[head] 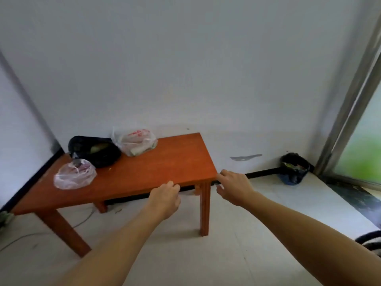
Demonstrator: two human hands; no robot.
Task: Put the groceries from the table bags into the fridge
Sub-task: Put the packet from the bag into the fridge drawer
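Three plastic bags lie on the left half of a low orange-brown wooden table (pixel 165 162). A clear pinkish bag (pixel 75 174) is nearest, a black bag (pixel 97 151) with something pale green inside sits behind it, and a white bag with red print (pixel 135 142) lies by the wall. My left hand (pixel 164 200) reaches forward at the table's front edge, fingers loosely curled, holding nothing. My right hand (pixel 235 187) is stretched out by the table's right front corner, fingers apart and empty. No fridge is in view.
A dark bag of rubbish (pixel 293 171) sits on the floor in the right corner beside a metal-framed glass door (pixel 350 112). A thin cable (pixel 82 221) runs over the floor under the table. White walls close off the back and left.
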